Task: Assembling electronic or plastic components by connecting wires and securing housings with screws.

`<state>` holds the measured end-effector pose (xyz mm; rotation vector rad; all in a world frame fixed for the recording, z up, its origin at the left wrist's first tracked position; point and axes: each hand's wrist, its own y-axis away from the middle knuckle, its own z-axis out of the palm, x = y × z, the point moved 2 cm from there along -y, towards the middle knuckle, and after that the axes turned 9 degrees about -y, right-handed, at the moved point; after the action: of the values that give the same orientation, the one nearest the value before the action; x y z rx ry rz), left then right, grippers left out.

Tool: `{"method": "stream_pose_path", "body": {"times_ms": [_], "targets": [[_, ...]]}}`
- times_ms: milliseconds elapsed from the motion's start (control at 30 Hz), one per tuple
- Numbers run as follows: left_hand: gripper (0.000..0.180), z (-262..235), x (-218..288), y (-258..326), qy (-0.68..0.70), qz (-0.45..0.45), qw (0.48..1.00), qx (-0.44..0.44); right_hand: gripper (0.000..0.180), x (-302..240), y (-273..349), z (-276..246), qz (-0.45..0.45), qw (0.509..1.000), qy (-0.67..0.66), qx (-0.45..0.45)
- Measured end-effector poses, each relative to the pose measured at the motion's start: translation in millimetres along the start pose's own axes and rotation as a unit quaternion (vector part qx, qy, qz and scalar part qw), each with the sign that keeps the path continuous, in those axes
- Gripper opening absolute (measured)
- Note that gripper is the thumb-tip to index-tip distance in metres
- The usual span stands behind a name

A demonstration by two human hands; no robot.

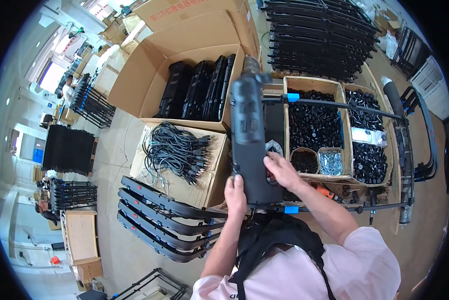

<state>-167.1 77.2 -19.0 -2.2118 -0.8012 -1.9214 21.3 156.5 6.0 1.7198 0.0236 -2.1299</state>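
A long black plastic housing stretches away from me, its far half smeared by motion. My left hand grips its near left edge, thumb on top and fingers out of sight beneath. On the opposite edge, my right hand is closed round the side, with its fingertips partly hidden. Beside and under the housing lies a black tubular frame with blue clips on its bars. Similar black housings stand in an open cardboard box at the far left.
Coiled black power cords lie on a carton left of me, above stacked curved black frames. Wooden bins on the right hold black knobs, screws and small parts. An orange-handled tool lies below them. More frames are stacked beyond.
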Motion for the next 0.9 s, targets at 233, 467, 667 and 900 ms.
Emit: {"method": "stream_pose_path", "body": {"times_ms": [233, 467, 667, 900], "targets": [[0.057, -22, -29, 4, -0.355, 0.178, 0.915, 0.068, 0.042, 135, -14, 26, -0.062, 0.976, 0.112, 0.177], [0.053, -25, -69, -15, -0.306, 0.233, 0.923, 0.019, 0.039, 130, -25, 34, -0.02, 0.975, 0.126, 0.184], [0.053, -22, -71, -20, -0.253, 0.213, 0.943, -0.02, 0.04, 124, -25, 34, -0.013, 0.973, 0.112, 0.203], [0.055, -29, -70, -19, -0.222, 0.182, 0.957, -0.045, 0.037, 110, -17, 47, 0.011, 0.975, 0.117, 0.189]]}}
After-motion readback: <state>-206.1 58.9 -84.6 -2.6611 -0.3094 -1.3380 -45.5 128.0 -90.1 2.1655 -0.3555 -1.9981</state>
